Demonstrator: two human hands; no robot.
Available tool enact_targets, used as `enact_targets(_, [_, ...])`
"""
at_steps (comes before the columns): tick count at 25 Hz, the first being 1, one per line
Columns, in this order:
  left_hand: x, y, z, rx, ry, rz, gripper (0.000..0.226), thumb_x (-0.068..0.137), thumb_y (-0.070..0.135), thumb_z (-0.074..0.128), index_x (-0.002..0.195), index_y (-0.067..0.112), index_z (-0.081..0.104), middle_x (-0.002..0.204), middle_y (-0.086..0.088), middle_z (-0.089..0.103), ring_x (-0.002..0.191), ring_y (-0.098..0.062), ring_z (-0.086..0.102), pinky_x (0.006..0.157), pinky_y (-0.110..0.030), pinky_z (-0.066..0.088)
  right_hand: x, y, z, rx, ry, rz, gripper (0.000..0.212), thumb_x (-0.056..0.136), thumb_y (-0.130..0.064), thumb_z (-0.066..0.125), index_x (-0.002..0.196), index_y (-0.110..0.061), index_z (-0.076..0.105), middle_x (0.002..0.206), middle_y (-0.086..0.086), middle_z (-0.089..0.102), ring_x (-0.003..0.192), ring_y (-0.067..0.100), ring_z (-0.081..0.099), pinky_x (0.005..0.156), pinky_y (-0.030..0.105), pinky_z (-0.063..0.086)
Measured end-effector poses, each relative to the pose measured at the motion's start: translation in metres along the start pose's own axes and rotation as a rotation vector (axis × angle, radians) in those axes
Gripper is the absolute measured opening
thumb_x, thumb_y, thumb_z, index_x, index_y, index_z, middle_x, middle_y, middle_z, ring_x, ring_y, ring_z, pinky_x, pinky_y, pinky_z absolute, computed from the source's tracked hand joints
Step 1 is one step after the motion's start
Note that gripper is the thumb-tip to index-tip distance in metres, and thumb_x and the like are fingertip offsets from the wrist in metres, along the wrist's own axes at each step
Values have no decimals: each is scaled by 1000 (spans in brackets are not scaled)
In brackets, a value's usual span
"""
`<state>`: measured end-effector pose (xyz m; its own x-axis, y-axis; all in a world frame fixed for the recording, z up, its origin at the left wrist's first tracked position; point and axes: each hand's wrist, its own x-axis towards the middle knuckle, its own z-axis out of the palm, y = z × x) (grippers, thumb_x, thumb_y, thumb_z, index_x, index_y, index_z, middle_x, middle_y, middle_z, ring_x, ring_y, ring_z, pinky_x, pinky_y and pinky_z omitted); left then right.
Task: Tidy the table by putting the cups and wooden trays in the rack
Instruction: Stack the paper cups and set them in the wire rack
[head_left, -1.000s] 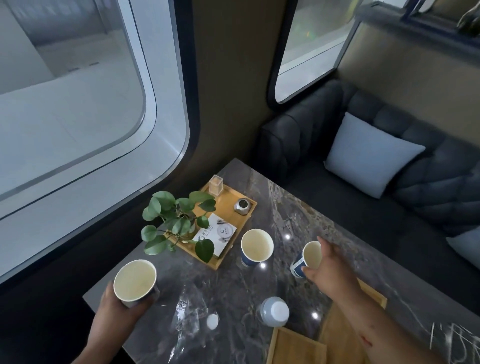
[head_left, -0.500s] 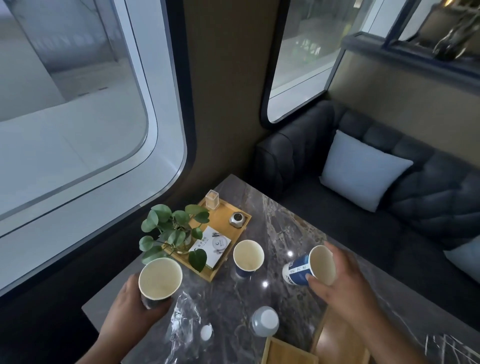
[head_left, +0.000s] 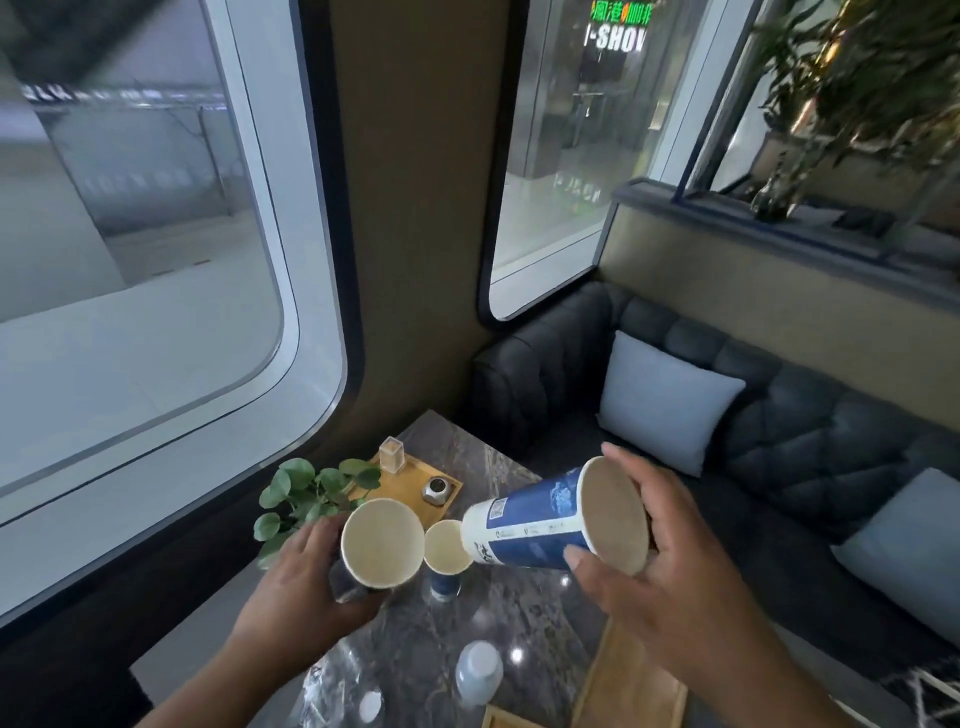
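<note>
My left hand (head_left: 298, 587) grips an upright paper cup (head_left: 382, 543), its cream inside facing me, raised above the table. My right hand (head_left: 670, 587) holds a blue and white paper cup (head_left: 540, 522) tipped on its side, base pointing left towards the other cups. A third blue cup (head_left: 445, 558) stands on the marble table (head_left: 415, 639) between them, partly hidden by the tilted cup. Two light wooden trays (head_left: 628, 680) lie at the near right edge of the table, one (head_left: 506, 719) only just in view.
A wooden tray (head_left: 410, 488) at the table's far end carries a small plant (head_left: 306, 491), a glass holder and a metal jar. A white lidded bottle (head_left: 478, 673) and crumpled clear plastic (head_left: 332, 686) lie near me. A dark sofa (head_left: 810, 447) with pale cushions runs along the right.
Both hands have lifted their cups and brought them together over the standing cup. The right cup has tipped further onto its side. My view has swung upward.
</note>
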<state>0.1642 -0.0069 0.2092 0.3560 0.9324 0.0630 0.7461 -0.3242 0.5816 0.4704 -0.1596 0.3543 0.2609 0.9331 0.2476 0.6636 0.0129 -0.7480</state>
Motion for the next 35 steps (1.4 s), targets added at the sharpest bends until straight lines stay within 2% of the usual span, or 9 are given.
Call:
enact_targets(3, [3, 36, -8, 34, 30, 122, 92, 60, 80, 69, 138, 40, 44, 120, 28, 43, 109, -3, 48, 83, -26, 44, -6, -28, -11, 25, 11, -81, 84, 67, -56, 74, 142, -56, 37, 140, -31, 42, 128, -6, 49, 95, 21, 47])
enact_targets(8, [4, 83, -17, 45, 50, 277, 85, 59, 76, 72, 132, 42, 48, 117, 30, 45, 103, 2, 47, 82, -22, 43, -15, -47, -8, -91, 21, -199, 89, 71, -53, 79, 147, -51, 32, 143, -29, 36, 131, -6, 44, 95, 2, 38])
enact_targets(15, [7, 111, -22, -1, 52, 398, 83, 57, 63, 75, 132, 37, 52, 119, 21, 56, 110, -11, 57, 87, -28, 47, -9, -32, 24, -188, -35, -219, 91, 75, -68, 69, 150, -54, 20, 145, -36, 25, 133, -12, 33, 99, 14, 37])
enact_targets(19, [13, 109, -21, -45, 61, 440, 85, 58, 60, 78, 135, 42, 47, 122, 21, 56, 113, -6, 53, 89, -28, 46, 5, -24, 52, -213, -93, -208, 95, 75, -72, 66, 152, -53, 14, 151, -34, 20, 139, -10, 25, 111, 25, 38])
enact_targets(26, [33, 66, -17, -59, 43, 360, 81, 63, 61, 74, 135, 31, 52, 123, 16, 57, 116, -14, 57, 93, -33, 49, 34, -19, 107, -169, -152, -195, 102, 73, -78, 63, 152, -60, 2, 161, -32, 5, 146, -14, 7, 113, 26, 29])
enact_targets(28, [39, 47, -18, -67, 48, 303, 82, 64, 66, 78, 135, 35, 51, 123, 20, 55, 115, -10, 55, 93, -31, 48, 41, -9, 119, -103, -185, -177, 104, 73, -80, 65, 154, -57, 4, 162, -31, 6, 149, -9, 13, 112, 27, 32])
enact_targets(31, [50, 19, -21, -63, 76, 226, 84, 60, 70, 76, 134, 40, 48, 123, 25, 51, 116, -8, 54, 89, -26, 44, 45, 32, 134, -98, -124, -95, 82, 85, -79, 53, 154, -51, 18, 157, -34, 20, 143, -6, 31, 108, 27, 40])
enact_targets(33, [56, 4, -21, -50, 72, 195, 87, 59, 75, 72, 135, 41, 47, 126, 24, 51, 116, -8, 53, 89, -26, 44, 47, 69, 148, -179, -79, 46, 72, 87, -75, 49, 150, -48, 27, 156, -27, 28, 143, 1, 35, 111, 31, 42])
enact_targets(35, [61, -10, -19, -36, 61, 169, 91, 59, 79, 71, 138, 40, 46, 130, 21, 53, 119, -9, 52, 93, -28, 46, 56, 100, 169, -309, -138, 194, 81, 82, -72, 54, 152, -38, 30, 159, -13, 30, 145, 11, 34, 112, 34, 40])
